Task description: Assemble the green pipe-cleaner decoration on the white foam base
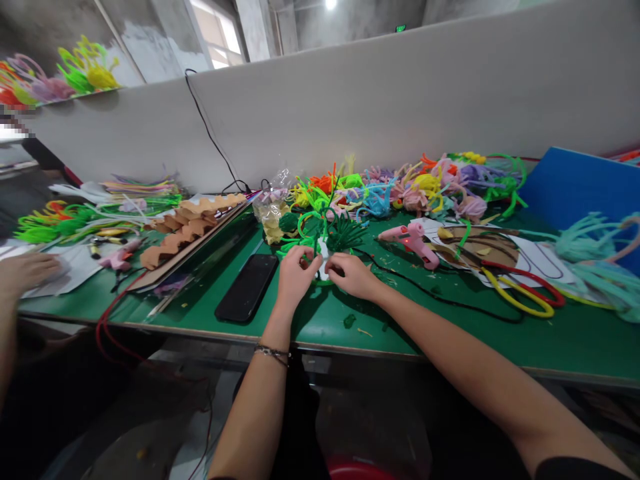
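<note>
Close together at the middle of the table, my left hand (300,269) and my right hand (353,273) pinch at a small white piece (324,252) from either side. Its exact kind is hard to make out. Green pipe-cleaner stems rise around it, and a bushy dark green tuft (346,232) stands just behind my right fingers. My fingertips partly cover the white piece. A black phone (247,288) lies left of my left hand. Right of my right hand rests a pink glue gun (413,243) with a black cord.
Scissors with red and yellow handles (525,290) lie at the right beside a round brown disc (483,248). Colourful pipe-cleaner bundles (425,187) line the back. Scalloped brown cardboard (185,227) and another pink glue gun (120,257) lie left, near another person's hand (30,272). A blue board (575,193) stands right.
</note>
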{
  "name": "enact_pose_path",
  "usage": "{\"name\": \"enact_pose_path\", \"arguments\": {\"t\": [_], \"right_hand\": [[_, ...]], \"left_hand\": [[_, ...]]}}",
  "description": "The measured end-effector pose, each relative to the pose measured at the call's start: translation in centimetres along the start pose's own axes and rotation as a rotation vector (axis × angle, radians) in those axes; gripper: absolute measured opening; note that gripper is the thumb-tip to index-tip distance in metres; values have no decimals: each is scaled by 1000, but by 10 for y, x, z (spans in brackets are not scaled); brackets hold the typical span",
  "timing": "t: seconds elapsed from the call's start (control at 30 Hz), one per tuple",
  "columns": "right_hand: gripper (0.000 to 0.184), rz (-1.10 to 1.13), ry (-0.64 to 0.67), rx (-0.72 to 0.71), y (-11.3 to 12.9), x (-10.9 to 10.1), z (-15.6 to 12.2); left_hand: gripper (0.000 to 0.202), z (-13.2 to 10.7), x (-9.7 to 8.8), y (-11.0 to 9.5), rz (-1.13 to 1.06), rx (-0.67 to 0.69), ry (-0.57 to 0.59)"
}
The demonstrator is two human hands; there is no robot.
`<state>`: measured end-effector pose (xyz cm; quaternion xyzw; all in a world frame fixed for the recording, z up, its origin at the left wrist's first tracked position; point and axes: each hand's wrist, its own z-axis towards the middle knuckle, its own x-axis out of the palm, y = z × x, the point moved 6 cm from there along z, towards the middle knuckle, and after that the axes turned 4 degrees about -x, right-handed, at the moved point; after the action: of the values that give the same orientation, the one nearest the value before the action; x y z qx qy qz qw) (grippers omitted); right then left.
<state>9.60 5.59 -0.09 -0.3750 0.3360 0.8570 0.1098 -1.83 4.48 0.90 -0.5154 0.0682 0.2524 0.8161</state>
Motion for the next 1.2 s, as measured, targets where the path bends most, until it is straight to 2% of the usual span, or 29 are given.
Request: {"name": "enact_pose_path", "arguments": {"t": [0.1,0.17,0.3,0.47,0.67,0.87,1.07,1.2], "right_hand": [[13,-3,1,-3,0,0,0],[13,-3,3,-9,0,0,0],[13,-6,1,-19,0,0,-1],[13,-9,-5,-33,0,1,-1],[13,-8,-37,-55,0,-1,-1],[16,-4,-60,-106,4,-2,-3],[24,-42,54,-210,7,6,-6],[25,-94,109,-219,5,11,-7]], "left_hand": [[13,0,-1,0,-81,-28,-18],[13,1,0,5,-217,-123,-18],[18,1,5,16,-480,-340,53],[28,2,5,22,-581,-413,85],[28,0,4,22,-614,-450,90],[24,0,3,19,-590,-430,101],[22,2,4,17,-568,-394,111],[22,3,4,17,-560,-386,107]]}}
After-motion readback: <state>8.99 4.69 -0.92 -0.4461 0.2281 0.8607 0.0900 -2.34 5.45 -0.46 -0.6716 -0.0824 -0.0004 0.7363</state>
